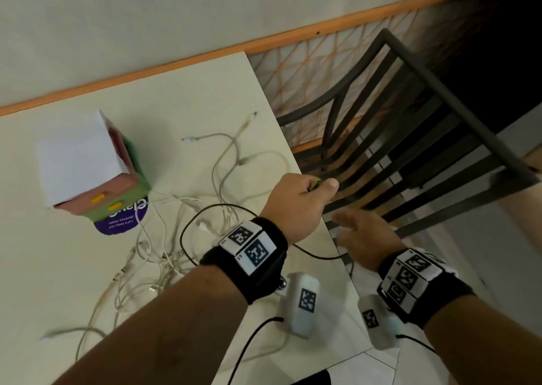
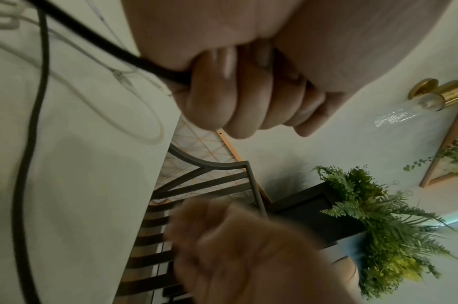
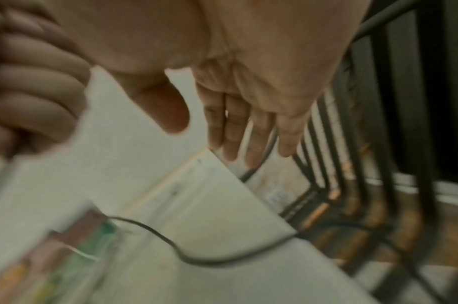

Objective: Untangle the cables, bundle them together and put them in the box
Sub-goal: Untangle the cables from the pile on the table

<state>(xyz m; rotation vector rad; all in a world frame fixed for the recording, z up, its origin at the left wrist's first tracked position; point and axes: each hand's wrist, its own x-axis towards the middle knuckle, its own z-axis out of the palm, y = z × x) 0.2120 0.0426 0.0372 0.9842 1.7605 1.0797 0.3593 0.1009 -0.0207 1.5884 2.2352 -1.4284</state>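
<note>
My left hand (image 1: pixel 296 200) is fisted around the black cable (image 1: pixel 187 223) at the table's (image 1: pixel 44 267) right edge, where it loops back into the white cable tangle (image 1: pixel 164 238) mid-table. My right hand (image 1: pixel 363 235) hovers off that edge, fingers (image 3: pixel 230 127) straight and together, holding nothing. The open box (image 1: pixel 96 173) stands toward the far left side.

Upside-down white print on the purple round sticker (image 1: pixel 123 223) under the box (image 1: pixel 96 167) reads "Let's keep our pantries clean"; larger lettering above stays half hidden.
</note>
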